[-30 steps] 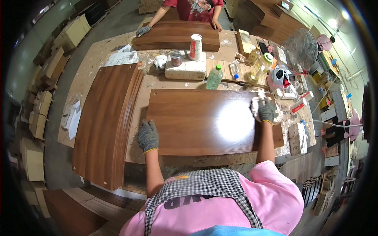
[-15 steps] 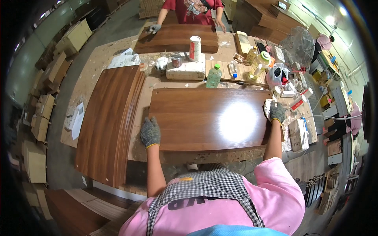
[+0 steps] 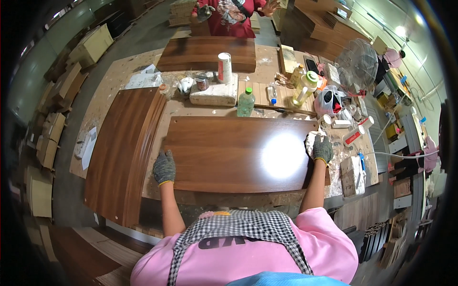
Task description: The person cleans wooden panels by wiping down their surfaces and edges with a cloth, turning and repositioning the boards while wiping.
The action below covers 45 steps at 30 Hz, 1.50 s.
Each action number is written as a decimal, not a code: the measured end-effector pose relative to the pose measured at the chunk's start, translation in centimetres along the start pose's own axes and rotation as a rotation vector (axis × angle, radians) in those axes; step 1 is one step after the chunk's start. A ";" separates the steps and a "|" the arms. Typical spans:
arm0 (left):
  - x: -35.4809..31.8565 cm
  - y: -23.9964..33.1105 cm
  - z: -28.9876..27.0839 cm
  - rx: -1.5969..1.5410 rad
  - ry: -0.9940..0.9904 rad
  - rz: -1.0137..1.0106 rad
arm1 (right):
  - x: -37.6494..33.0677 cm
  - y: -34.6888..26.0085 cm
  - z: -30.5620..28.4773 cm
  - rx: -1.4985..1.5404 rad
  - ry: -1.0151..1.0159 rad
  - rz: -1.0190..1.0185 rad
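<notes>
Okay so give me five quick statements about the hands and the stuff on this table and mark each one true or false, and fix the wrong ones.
1. The right hand holds a white rag near the right end of the panel. True.
2. The left hand is bare. False: the left hand is gloved.
3. The white-and-red tube stands upright on a white block. True.
4. The green-capped bottle lies on its side. False: it stands upright.
5. The fan is left of the bottle. False: the fan is to its right.
</notes>
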<state>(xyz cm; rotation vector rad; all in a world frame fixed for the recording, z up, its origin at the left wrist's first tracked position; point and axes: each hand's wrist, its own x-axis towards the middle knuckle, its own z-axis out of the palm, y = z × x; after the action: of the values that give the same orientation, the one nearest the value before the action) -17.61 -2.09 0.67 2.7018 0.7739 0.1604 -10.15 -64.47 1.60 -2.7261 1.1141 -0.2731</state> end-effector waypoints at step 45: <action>12.2 17.0 5.5 0.299 -0.085 0.810 | -1.5 -2.0 -1.6 0.039 0.043 0.004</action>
<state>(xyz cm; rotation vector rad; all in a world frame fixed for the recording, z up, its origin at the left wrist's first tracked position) 2.18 -10.70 1.43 3.1161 -0.3898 0.1147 -10.25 -62.19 3.43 -2.6960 1.1132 -0.3502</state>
